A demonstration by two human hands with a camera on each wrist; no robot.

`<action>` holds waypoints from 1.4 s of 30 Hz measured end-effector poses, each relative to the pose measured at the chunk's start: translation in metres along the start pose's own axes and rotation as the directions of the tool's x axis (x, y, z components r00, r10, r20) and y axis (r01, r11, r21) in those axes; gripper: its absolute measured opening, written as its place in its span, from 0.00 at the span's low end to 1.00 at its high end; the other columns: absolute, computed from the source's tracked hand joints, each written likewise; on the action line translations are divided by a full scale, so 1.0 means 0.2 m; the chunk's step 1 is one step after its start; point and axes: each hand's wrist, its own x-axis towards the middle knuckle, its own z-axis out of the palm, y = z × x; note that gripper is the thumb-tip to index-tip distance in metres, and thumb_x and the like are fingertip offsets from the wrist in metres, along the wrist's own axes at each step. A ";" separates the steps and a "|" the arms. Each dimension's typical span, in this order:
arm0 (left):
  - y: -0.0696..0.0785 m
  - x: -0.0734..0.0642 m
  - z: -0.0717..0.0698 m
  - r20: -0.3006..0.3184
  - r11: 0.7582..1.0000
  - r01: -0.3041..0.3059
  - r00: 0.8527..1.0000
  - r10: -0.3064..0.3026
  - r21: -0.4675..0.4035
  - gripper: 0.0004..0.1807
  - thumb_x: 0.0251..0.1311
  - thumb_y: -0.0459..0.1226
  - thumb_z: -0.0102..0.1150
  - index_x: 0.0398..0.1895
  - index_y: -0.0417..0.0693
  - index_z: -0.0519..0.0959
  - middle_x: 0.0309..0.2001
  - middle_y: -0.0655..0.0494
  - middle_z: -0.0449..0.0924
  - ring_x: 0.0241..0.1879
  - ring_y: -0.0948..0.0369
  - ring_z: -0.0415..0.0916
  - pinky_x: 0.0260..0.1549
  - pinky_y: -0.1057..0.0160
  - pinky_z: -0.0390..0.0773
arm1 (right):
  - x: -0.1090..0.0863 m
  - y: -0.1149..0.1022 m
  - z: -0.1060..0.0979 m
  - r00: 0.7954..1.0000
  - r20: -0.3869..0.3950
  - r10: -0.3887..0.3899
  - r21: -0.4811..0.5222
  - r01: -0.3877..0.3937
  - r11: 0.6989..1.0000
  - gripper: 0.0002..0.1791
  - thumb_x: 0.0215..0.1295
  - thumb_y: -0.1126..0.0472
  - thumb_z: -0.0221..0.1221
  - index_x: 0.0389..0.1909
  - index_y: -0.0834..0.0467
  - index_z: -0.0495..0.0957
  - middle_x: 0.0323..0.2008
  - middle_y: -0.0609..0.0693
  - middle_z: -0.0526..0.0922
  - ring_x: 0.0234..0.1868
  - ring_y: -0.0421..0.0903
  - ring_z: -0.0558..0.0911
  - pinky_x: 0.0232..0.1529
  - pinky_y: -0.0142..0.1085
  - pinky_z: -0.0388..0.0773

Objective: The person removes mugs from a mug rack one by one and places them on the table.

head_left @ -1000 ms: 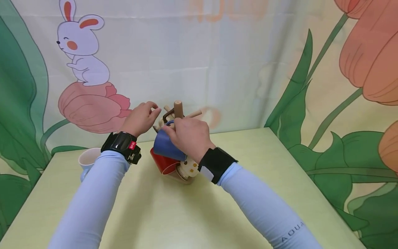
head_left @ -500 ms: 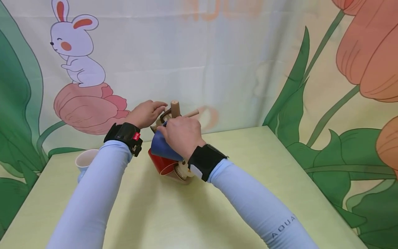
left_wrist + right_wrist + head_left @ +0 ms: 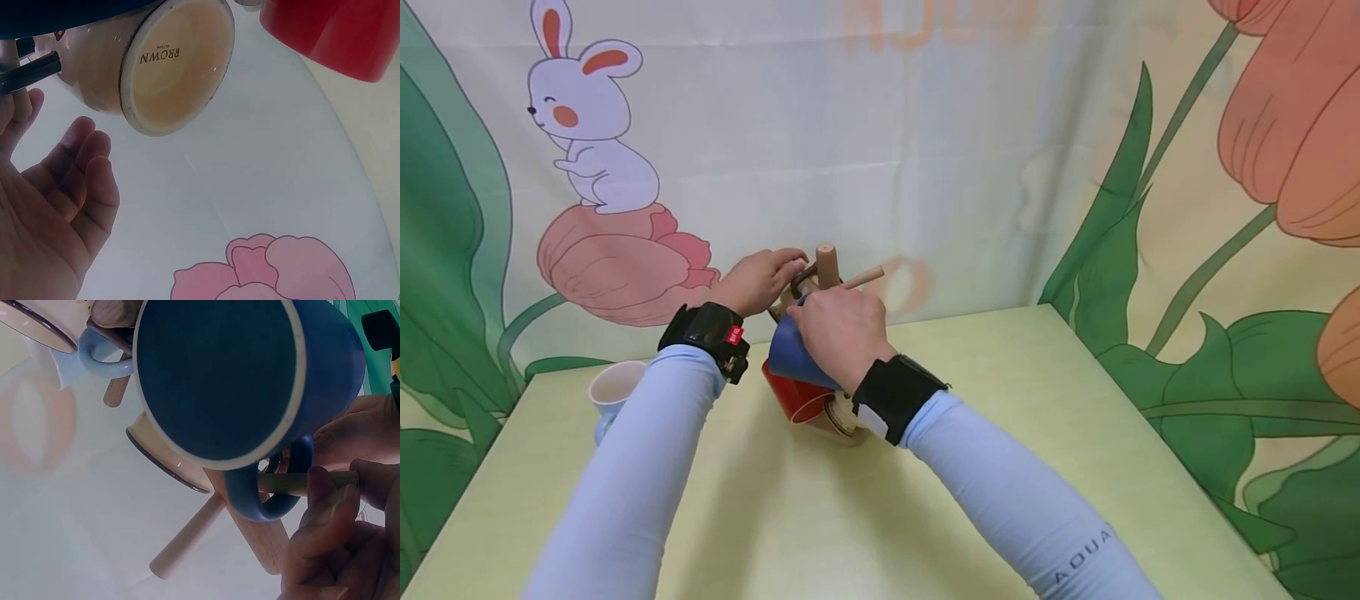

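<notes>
Leftmost, a pale mug (image 3: 614, 385) is standing near the back-left corner of the tabletop (image 3: 797, 525). Left hand (image 3: 751, 283): fingers pinching a wooden peg (image 3: 22, 105) beside the beige mug (image 3: 165, 69); its base is reading "BROWN", smaller line illegible. Blue mug (image 3: 792, 352) is hanging tilted off upright toward the back edge, its handle encircling a second peg (image 3: 281, 483). Right hand (image 3: 842, 329) is lying nearer, just right of it, fingers pinching that peg's end. Right sleeve (image 3: 1018, 492) is showing "AQUA".

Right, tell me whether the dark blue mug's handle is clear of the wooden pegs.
No: the right wrist view shows a wooden peg passing through the handle of the dark blue mug.
</notes>
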 end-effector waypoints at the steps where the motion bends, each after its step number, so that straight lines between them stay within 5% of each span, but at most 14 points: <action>1: 0.00 0.00 0.00 -0.001 1.000 0.005 1.000 -0.005 0.000 0.24 0.79 0.42 0.39 0.70 0.37 0.66 0.62 0.35 0.73 0.64 0.39 0.67 0.62 0.41 0.66 | 0.00 0.00 0.00 1.000 -0.002 0.001 0.003 -0.001 1.000 0.29 0.74 0.36 0.46 0.22 0.50 0.82 0.11 0.45 0.71 0.12 0.43 0.71 0.11 0.33 0.65; 20: 0.01 -0.02 0.01 -0.034 0.999 0.046 0.998 -0.046 -0.002 0.25 0.79 0.45 0.39 0.70 0.42 0.67 0.61 0.36 0.74 0.63 0.40 0.70 0.61 0.41 0.68 | -0.02 0.01 0.00 0.999 0.018 0.046 0.045 -0.047 0.998 0.31 0.74 0.36 0.46 0.16 0.51 0.77 0.11 0.45 0.71 0.12 0.44 0.72 0.11 0.33 0.67; 33: 0.00 -0.05 0.02 -0.061 0.994 0.107 0.992 -0.107 -0.004 0.27 0.78 0.48 0.41 0.71 0.42 0.67 0.64 0.37 0.72 0.63 0.39 0.69 0.60 0.41 0.68 | -0.02 0.09 0.01 0.982 0.150 0.111 0.167 -0.136 0.976 0.28 0.74 0.38 0.47 0.30 0.54 0.86 0.18 0.49 0.78 0.17 0.46 0.76 0.16 0.38 0.74; 42: 0.01 -0.07 0.03 -0.091 0.988 0.152 0.985 -0.149 0.027 0.28 0.77 0.50 0.42 0.70 0.43 0.68 0.63 0.37 0.73 0.63 0.39 0.70 0.59 0.40 0.69 | -0.03 0.12 -0.01 0.983 0.164 0.076 0.138 -0.099 0.985 0.20 0.74 0.43 0.51 0.41 0.50 0.87 0.21 0.49 0.79 0.19 0.46 0.77 0.16 0.38 0.73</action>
